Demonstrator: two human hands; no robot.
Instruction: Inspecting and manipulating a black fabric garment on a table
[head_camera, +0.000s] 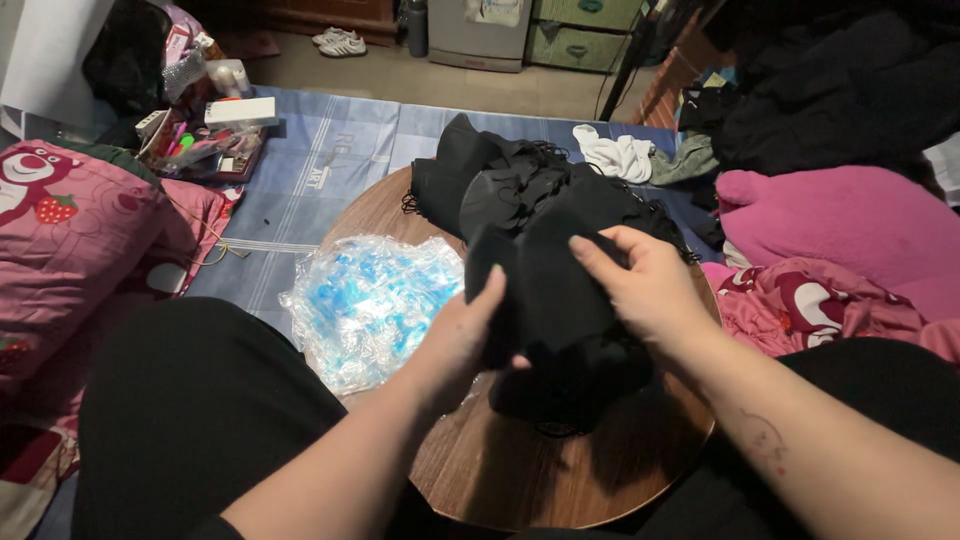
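Note:
A black piece of cloth lies bunched over a round wooden table. My left hand grips its left edge, fingers folded around the fabric. My right hand holds the upper right part of the same cloth, thumb on top. Behind it a heap of more black fabric with lace-like edges rests on the far side of the table. A crumpled clear plastic bag with blue bits inside sits on the table's left edge, just beside my left hand.
A pink cartoon-print pillow lies at left, pink bedding at right. A tray of small cosmetics and bottles stands at back left on a blue sheet. White socks and dark clothes lie behind the table.

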